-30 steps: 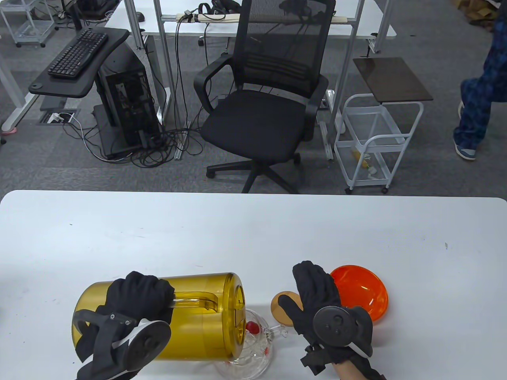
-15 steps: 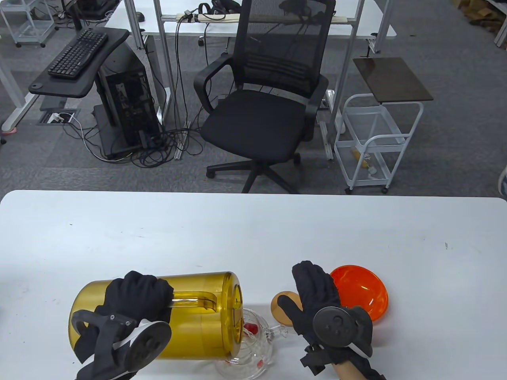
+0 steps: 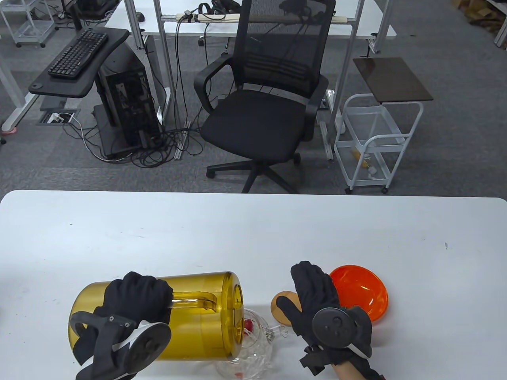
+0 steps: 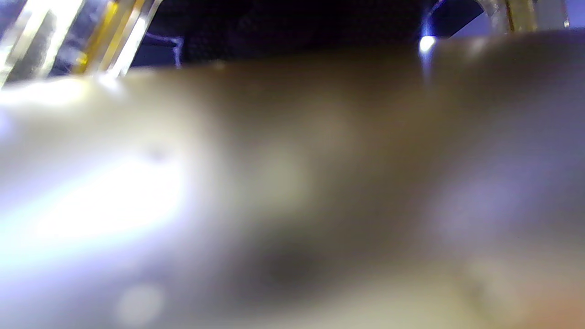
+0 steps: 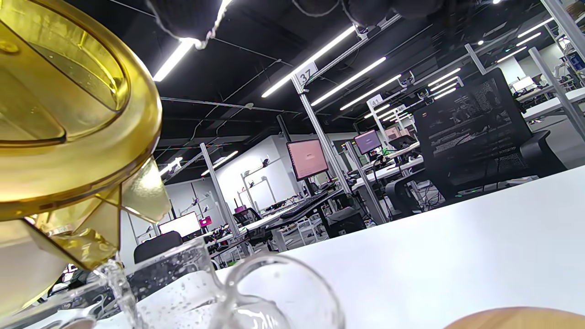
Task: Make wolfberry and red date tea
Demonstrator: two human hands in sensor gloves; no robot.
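My left hand (image 3: 136, 299) grips the handle of a yellow transparent pitcher (image 3: 198, 320). The pitcher is tipped on its side with its mouth over a clear glass teapot (image 3: 253, 352). Red pieces (image 3: 248, 324) lie inside the teapot. In the right wrist view water runs from the pitcher's spout (image 5: 137, 192) into the teapot (image 5: 183, 292). My right hand (image 3: 317, 304) lies flat and open on the table to the right of the teapot, fingers stretched. It partly covers a round wooden lid (image 3: 282, 305). The left wrist view is blurred by the pitcher's wall (image 4: 274, 183).
An orange bowl (image 3: 362, 291) sits upside down just right of my right hand. The white table (image 3: 253, 233) stretches away behind the objects. Beyond its far edge stand an office chair (image 3: 265, 111) and a white trolley (image 3: 376, 138).
The pitcher has tipped slightly further and shifted a little left, and the red pieces in the teapot have moved about. My right hand has stayed put.
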